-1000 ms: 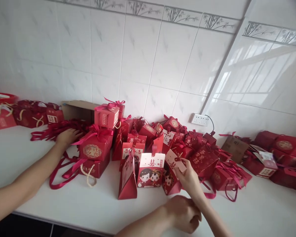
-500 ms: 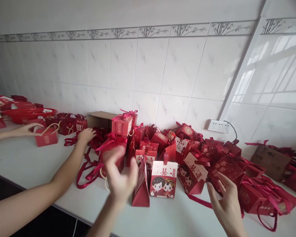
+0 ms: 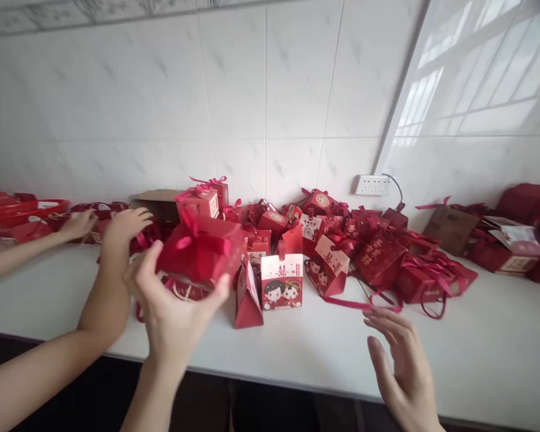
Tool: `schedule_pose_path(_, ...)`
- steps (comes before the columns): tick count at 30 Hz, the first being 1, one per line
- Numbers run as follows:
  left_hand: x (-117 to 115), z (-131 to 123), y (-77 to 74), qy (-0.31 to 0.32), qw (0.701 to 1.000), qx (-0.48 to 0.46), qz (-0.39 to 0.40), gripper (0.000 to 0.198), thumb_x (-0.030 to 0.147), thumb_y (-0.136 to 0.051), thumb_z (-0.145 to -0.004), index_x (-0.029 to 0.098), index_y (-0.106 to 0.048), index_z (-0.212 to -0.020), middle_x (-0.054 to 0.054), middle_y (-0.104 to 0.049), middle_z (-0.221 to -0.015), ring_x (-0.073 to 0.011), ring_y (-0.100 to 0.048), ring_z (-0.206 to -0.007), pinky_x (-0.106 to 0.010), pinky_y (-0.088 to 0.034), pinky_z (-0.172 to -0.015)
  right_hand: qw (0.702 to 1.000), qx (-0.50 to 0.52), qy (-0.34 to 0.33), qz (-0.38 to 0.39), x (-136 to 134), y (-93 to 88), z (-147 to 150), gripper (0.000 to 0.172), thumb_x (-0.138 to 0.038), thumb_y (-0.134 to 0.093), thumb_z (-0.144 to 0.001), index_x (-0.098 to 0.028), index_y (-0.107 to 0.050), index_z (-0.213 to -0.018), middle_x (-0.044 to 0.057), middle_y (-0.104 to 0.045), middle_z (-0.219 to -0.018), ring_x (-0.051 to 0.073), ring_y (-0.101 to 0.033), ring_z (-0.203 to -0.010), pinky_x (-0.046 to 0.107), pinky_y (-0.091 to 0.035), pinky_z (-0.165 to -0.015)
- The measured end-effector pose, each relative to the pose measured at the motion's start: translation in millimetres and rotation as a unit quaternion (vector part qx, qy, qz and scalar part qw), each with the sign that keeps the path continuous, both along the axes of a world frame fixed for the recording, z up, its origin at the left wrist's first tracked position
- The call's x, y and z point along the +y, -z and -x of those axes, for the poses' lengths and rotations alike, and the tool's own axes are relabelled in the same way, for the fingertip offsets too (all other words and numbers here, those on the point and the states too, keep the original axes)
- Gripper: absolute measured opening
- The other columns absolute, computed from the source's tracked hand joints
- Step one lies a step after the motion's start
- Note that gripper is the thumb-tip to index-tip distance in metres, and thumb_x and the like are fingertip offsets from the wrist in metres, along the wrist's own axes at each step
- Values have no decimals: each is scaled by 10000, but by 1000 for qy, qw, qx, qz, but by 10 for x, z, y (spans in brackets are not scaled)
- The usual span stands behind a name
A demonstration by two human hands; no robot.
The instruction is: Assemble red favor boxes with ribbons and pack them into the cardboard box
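My left hand (image 3: 171,309) is closed on a red gift box with a ribbon bow (image 3: 201,252), held just above the white counter (image 3: 297,348). My right hand (image 3: 398,360) hovers open near the counter's front edge, fingers stretched out and holding nothing. A loose red ribbon (image 3: 364,305) lies just beyond its fingertips. In front of me stand a red pouch-shaped box (image 3: 247,297) and a small box printed with a cartoon couple (image 3: 281,282).
A heap of red gift boxes and bags (image 3: 378,255) fills the back of the counter up to the tiled wall. Another person's arm (image 3: 99,312) and hands (image 3: 123,228) reach in from the left. A wall socket (image 3: 369,184) sits above the pile.
My left hand has taken hold of the red ribbon box and lifted it. My right hand stays open and has dropped lower. The view has tilted down and to the right.
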State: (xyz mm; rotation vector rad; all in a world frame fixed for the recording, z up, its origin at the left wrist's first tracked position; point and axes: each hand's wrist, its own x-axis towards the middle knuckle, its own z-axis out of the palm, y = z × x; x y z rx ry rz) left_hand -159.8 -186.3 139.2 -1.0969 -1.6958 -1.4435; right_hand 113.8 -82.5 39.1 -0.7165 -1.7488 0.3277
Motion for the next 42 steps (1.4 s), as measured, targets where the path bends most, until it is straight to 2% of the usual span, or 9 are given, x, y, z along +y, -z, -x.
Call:
schedule_pose_path(3, 26, -737, 258, 85, 990, 110, 32, 991, 426, -774, -547, 189, -255, -1358, -155, -386, -1251, -352, -401, -1180, -487, -426, -955, 997, 42, -64, 26, -196, -112, -15, 266, -363, -396, -899, -208, -502, -1087, 143, -478, -1120, 272, -528, -1025, 458, -499, -798)
schedule_pose_path(6, 198, -1326, 775, 162, 976, 102, 103, 897, 426, -729, -625, 140, -268, -1338, -183, -403, -1173, -339, -465, -1106, -461, -490, -869, 992, 57, -82, 82, -261, -147, 7, 422, -498, -335, -895, -198, -475, -1157, 151, -474, -1177, 286, -509, -1082, 433, -501, -813)
schedule_pose_path(11, 340, -1613, 1377, 258, 935, 16, 244, 695, 316, -604, -775, 172, -235, -1347, -175, -425, -1188, -311, -492, -1107, -459, -510, -819, 961, 17, -82, 263, -140, -8, -61, 329, -441, -353, -911, -223, -477, -1125, 91, -548, -1164, 209, -529, -1088, 372, -454, -908)
schedule_pose_path(16, 480, -1267, 1090, 304, 925, -117, 194, 470, 396, -464, -840, 179, -366, -1245, -156, -452, -1206, -268, -498, -1094, -434, -468, -866, 934, 100, -60, 336, 47, 28, -152, 439, -548, -379, -864, -199, -419, -1128, 93, -577, -1054, 196, -588, -941, 336, -502, -760)
schedule_pose_path(19, 793, -1043, 784, 327, 881, -198, 278, 358, 441, -423, -852, 173, -515, -1070, -116, -529, -1091, -214, -571, -927, -381, -479, -824, 927, 30, -25, 372, 135, -83, -153, 457, -615, -369, -832, -183, -489, -921, 51, -603, -825, 180, -595, -722, 308, -480, -636)
schedule_pose_path(23, 1158, -910, 550, 378, 838, -137, 370, 342, 439, -446, -841, 199, -561, -1055, -86, -538, -1136, -211, -553, -985, -399, -418, -919, 944, -38, 56, 322, 85, -218, -154, 427, -631, -397, -811, -207, -439, -800, -17, -544, -629, 152, -527, -562, 281, -421, -569)
schedule_pose_path(27, 1187, -915, 572, 443, 804, -59, 391, 229, 380, -459, -840, 207, -599, -894, -55, -570, -1100, -208, -519, -1075, -385, -377, -980, 956, -62, 99, 268, -34, -211, -174, 426, -626, -411, -804, -219, -398, -679, -43, -448, -544, 122, -423, -483, 243, -353, -500)
schedule_pose_path(35, 922, -1014, 720, 389, 869, -50, 300, 185, 284, -484, -820, 198, -455, -658, -47, -573, -952, -199, -534, -978, -366, -412, -897, 952, -69, -15, 298, 9, -140, -69, 418, -520, -389, -850, -207, -351, -576, -42, -370, -491, 106, -345, -476, 225, -276, -461)
schedule_pose_path(42, 843, -1071, 779, 396, 861, -142, 286, 246, 265, -478, -788, 198, -381, -572, -52, -582, -919, -211, -545, -953, -359, -423, -850, 907, 36, -110, 406, 33, -83, -70, 405, -521, -422, -830, -189, -427, -597, -9, -481, -580, 132, -486, -583, 243, -422, -591)
